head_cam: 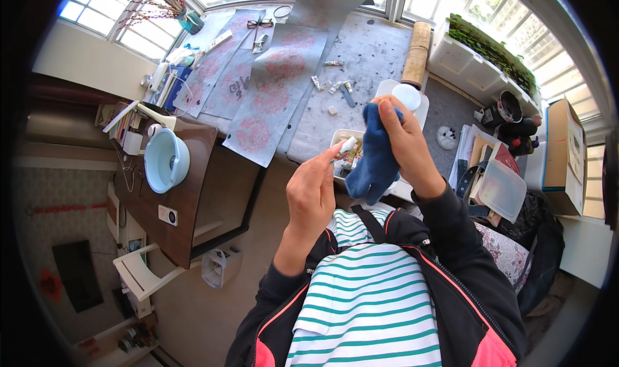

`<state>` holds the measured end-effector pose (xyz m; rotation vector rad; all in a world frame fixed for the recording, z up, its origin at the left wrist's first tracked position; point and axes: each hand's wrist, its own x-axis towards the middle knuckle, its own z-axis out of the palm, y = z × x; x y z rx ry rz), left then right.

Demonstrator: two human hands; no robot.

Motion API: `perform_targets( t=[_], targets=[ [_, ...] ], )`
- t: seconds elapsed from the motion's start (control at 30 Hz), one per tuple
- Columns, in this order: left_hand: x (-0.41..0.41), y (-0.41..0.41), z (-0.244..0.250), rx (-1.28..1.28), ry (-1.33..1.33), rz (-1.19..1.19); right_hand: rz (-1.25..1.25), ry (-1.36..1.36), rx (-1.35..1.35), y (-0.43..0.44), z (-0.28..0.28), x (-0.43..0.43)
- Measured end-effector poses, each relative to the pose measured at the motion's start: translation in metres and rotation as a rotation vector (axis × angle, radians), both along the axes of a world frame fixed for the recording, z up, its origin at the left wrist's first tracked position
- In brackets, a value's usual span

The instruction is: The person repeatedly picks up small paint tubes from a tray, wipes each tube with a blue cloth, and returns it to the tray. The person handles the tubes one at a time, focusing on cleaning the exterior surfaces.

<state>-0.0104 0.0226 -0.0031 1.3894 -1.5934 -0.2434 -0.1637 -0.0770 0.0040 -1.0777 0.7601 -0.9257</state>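
My right hand (406, 140) grips a dark blue cloth (372, 154), which hangs down from the fingers. To its left, my left hand (312, 193) holds a small paint tube with a white cap (348, 143) between its fingertips. Just beyond the hands, a white plastic tray (340, 134) holds several paint tubes, partly hidden by the cloth. More small tubes (333, 63) lie on the stained table covering, near a small grey-blue tool (347, 96) and a white cap (332, 110). A round white dish (406, 96) sits behind my right hand.
Printed paper sheets (278, 72) cover the table's left part, with eyeglasses (259, 24) at the back. A rolled bamboo mat (417, 53) and a white foam planter (478, 53) stand right. A light blue basin (167, 160) rests on the brown desk (193, 183) at left.
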Motion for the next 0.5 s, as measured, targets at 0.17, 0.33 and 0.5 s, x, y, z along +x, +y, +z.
perform_targets(
  t=[0.17,0.33,0.5],
  targets=[
    [-0.002,0.006,0.003,0.301,0.678,-0.136,-0.06,0.341,-1.01,0.014,0.002,0.011],
    [-0.01,0.009,0.002,0.305,0.718,-0.121,-0.042,0.382,-0.957,0.014,-0.001,0.011],
    [-0.007,-0.003,0.005,-0.143,-0.193,0.024,-0.063,0.341,-0.659,0.014,-0.002,0.011]
  ],
)
